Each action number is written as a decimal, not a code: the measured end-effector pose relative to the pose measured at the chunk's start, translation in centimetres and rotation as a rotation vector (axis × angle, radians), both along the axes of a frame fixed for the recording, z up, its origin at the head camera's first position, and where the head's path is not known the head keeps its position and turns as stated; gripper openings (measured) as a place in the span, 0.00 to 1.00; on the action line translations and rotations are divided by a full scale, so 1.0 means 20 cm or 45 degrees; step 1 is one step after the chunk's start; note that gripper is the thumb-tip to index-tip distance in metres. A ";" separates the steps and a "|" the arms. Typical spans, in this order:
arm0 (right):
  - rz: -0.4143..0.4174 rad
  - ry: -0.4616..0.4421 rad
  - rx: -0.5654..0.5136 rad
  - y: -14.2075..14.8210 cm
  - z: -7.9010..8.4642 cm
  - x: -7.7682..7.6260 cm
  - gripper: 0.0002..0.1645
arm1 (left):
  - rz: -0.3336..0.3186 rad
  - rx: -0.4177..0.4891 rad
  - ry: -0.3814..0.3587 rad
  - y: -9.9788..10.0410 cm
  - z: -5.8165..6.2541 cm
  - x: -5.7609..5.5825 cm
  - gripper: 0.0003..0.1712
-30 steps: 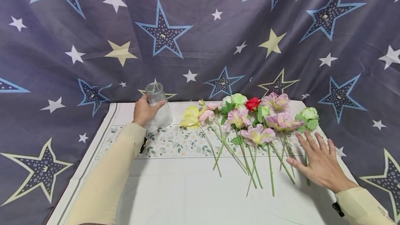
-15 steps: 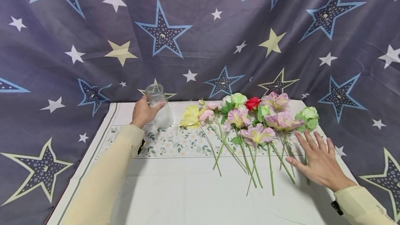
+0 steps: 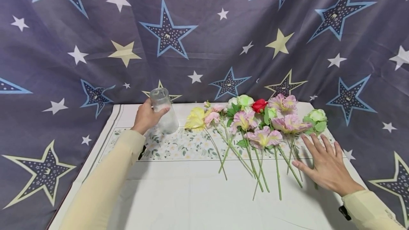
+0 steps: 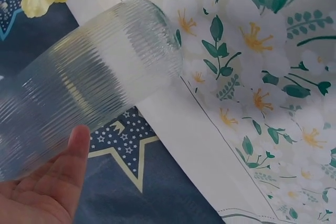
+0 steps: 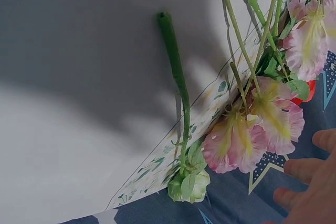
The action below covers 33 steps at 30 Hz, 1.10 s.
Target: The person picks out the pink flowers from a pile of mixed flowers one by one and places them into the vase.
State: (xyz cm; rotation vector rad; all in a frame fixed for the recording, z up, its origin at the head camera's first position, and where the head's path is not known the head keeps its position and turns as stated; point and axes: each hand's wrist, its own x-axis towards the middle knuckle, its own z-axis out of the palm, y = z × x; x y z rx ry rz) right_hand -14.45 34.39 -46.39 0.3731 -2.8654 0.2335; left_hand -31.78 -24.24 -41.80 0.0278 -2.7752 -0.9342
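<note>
A clear ribbed glass vase (image 3: 166, 116) stands slightly tilted near the table's back left. My left hand (image 3: 147, 116) grips it from the left, thumb across its front. In the left wrist view the vase (image 4: 121, 56) slants over the floral cloth, with the fingers of the left hand (image 4: 50, 187) against its side. At the right, my right hand (image 3: 329, 164) is spread palm down with straight fingers, holding nothing. Just beyond its fingertips are a pale green flower (image 3: 317, 116) and pink-purple flowers (image 3: 290, 123). The right wrist view shows the green flower (image 5: 189, 186) with its thick stem.
Several artificial flowers lie in a row from centre to right, among them a yellow flower (image 3: 195, 119) and a red rose (image 3: 259, 105), stems toward me. A white tablecloth (image 3: 179, 194) with a floral band covers the table. A star-patterned curtain (image 3: 204, 38) hangs behind.
The left hand has drawn the vase slightly toward me, with the sleeve shifting down and left. The right hand and the flowers have not moved.
</note>
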 end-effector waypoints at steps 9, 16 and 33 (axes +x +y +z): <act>0.010 0.004 -0.001 -0.01 0.00 0.00 0.56 | -0.061 -0.016 -0.010 -0.01 0.00 0.08 0.44; 0.024 0.011 -0.009 -0.01 0.00 -0.01 0.56 | -0.121 -0.007 0.021 -0.01 0.01 0.13 0.42; 0.036 0.010 -0.020 -0.03 -0.01 -0.01 0.55 | -0.203 -0.002 0.000 -0.01 0.01 0.27 0.38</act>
